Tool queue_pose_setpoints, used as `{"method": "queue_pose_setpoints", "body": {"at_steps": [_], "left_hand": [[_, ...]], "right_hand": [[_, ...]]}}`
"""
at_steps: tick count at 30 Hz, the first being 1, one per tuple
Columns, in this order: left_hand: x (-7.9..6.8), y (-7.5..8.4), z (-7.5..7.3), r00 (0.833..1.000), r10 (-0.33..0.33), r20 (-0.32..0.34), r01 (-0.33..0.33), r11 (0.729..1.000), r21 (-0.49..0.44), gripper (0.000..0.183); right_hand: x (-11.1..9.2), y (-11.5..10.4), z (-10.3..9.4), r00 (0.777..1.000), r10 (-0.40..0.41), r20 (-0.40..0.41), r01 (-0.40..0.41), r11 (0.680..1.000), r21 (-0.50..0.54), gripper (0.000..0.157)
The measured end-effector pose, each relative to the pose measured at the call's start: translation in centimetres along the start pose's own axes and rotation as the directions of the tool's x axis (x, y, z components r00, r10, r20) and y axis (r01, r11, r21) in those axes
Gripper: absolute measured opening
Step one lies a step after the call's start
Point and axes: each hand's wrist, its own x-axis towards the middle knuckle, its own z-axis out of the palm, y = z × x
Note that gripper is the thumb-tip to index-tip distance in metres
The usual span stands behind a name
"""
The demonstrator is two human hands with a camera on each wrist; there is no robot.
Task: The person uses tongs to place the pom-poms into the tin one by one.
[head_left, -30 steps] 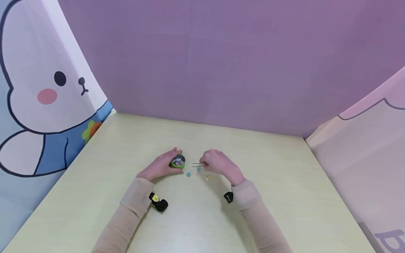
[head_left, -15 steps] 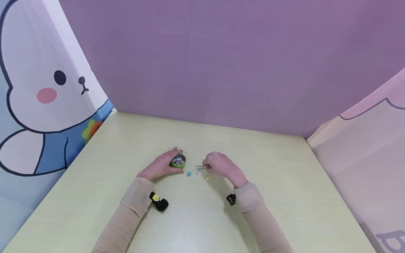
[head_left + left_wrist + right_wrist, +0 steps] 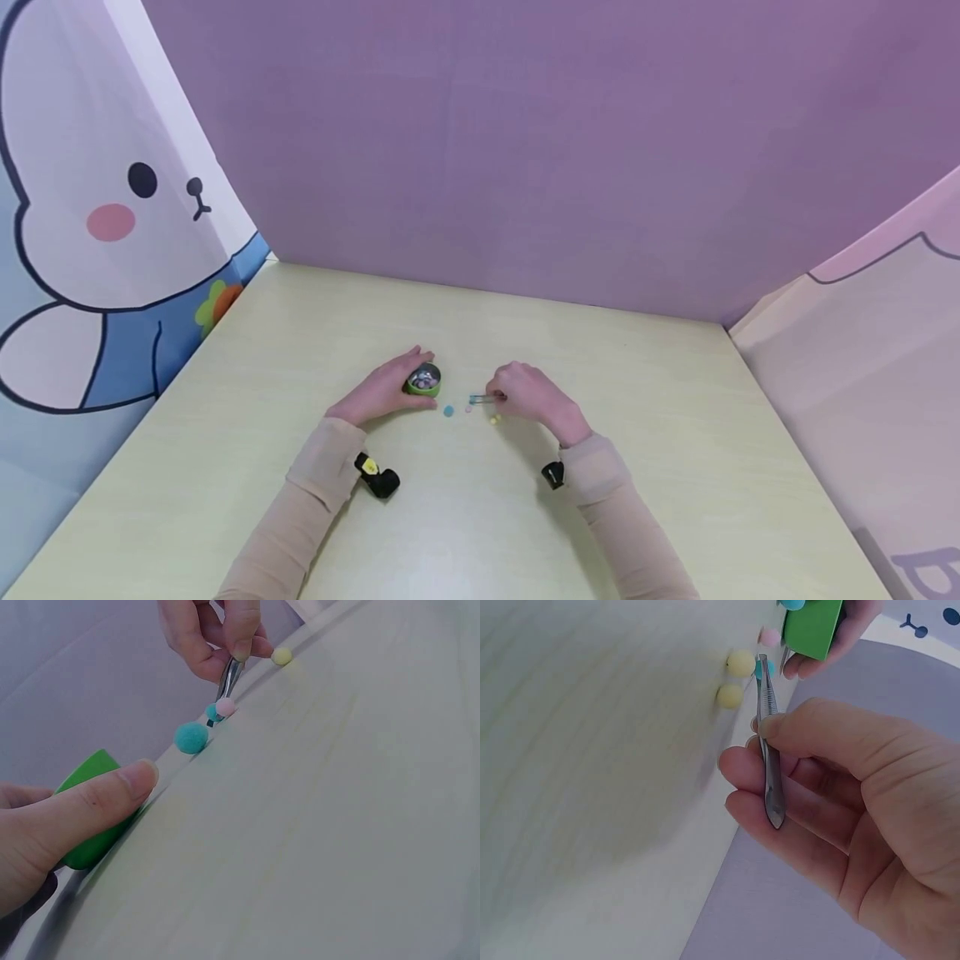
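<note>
My left hand [image 3: 386, 390] holds a small green cup [image 3: 425, 392] on the table, thumb and fingers curved around its sides. The cup has a shiny inside with several pale pinkish bits in it. Metal tweezers [image 3: 772, 780] are pinched between the thumb and fingers of my right hand [image 3: 534, 394]. Their tips are at a small turquoise pompom [image 3: 769, 669]; whether they grip it I cannot tell. Beside it lies a pink pompom [image 3: 225, 707]. A larger turquoise pompom [image 3: 190, 738] sits nearer the cup. Two yellow pompoms [image 3: 741, 663] lie close to my right hand.
The pale wooden table [image 3: 465, 517] stretches around both hands. A purple panel [image 3: 480, 167] stands along its back edge. Printed panels rise at the sides, the left one with a cartoon animal [image 3: 112, 167]. Black wrist cameras [image 3: 378, 479] hang at the sleeves.
My right hand has shifted slightly right and toward me, bringing the tweezer tips down to the small turquoise pompom. My left hand and the cup have stayed put.
</note>
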Motion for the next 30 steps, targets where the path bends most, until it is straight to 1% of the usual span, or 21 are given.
{"method": "queue_pose_setpoints", "body": {"at_steps": [4, 16, 25, 30], "left_hand": [[0.09, -0.11, 0.06, 1.0, 0.004, 0.0, -0.004, 1.0, 0.006, 0.093], [0.03, -0.13, -0.02, 1.0, 0.012, -0.006, -0.012, 1.0, 0.009, 0.093], [-0.05, -0.05, -0.13, 1.0, 0.014, -0.008, -0.014, 1.0, 0.005, 0.092], [-0.08, -0.03, -0.18, 1.0, 0.009, -0.005, -0.009, 1.0, 0.003, 0.093]], "right_hand": [[0.03, -0.04, -0.05, 1.0, 0.001, -0.004, -0.001, 1.0, 0.003, 0.017], [-0.07, -0.16, -0.11, 0.999, -0.024, -0.027, 0.023, 1.0, -0.017, 0.019], [0.02, 0.02, 0.01, 0.997, -0.043, -0.062, 0.041, 0.999, -0.023, 0.025], [0.05, 0.04, -0.02, 0.996, -0.05, -0.068, 0.048, 0.998, -0.033, 0.025]]}}
